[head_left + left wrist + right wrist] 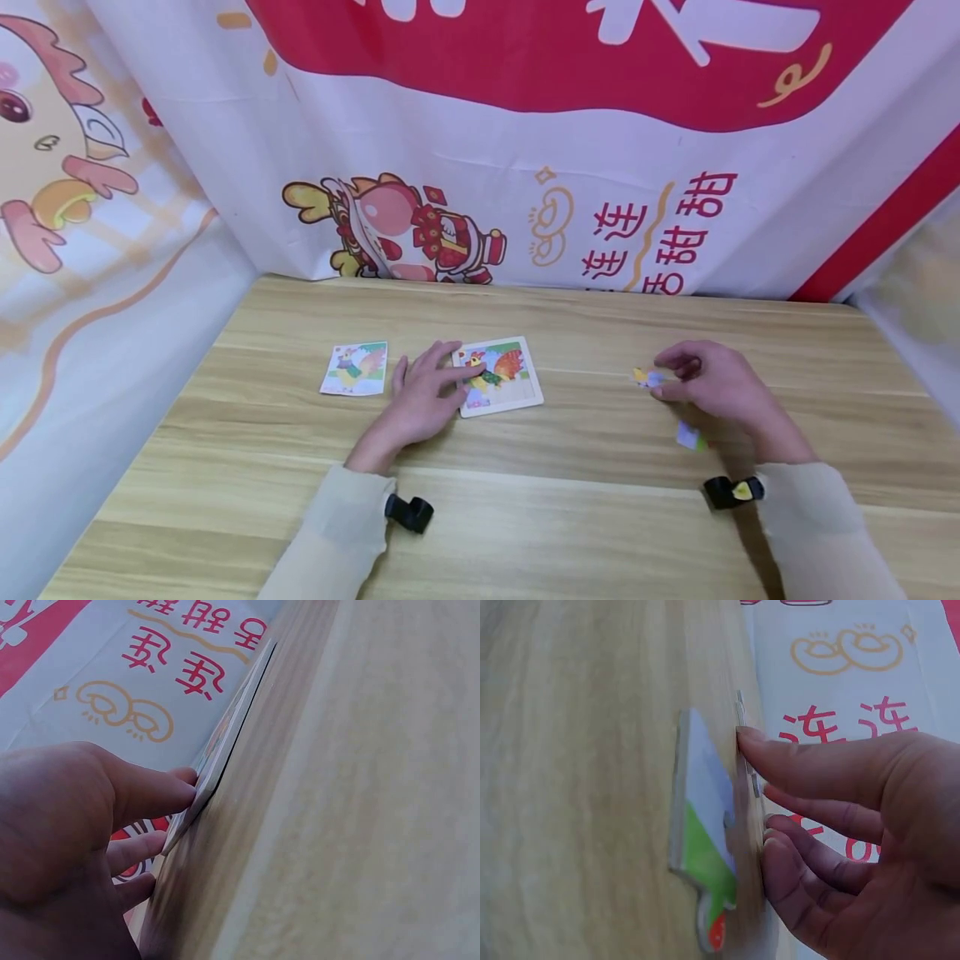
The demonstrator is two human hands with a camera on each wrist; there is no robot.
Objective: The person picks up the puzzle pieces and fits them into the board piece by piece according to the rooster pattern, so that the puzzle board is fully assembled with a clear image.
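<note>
A framed jigsaw puzzle (517,398) with a rooster picture lies on the table. My left hand (427,404) rests over its left side, one finger stretched across the picture. In the left wrist view the thumb (154,791) touches the puzzle's edge (225,754). Over to the right, my right hand (712,379) pinches a small yellow and blue puzzle piece (643,378) at its right edge, close to the tabletop. Another puzzle piece (688,436), pale blue with green and a red tip, lies just below that hand; it shows larger in the right wrist view (705,802).
A square picture card (354,369) with a faded rooster lies left of the puzzle. Behind the wood-grain table (540,533) hangs a printed white and red cloth (480,133). Another printed cloth (135,333) borders the left side.
</note>
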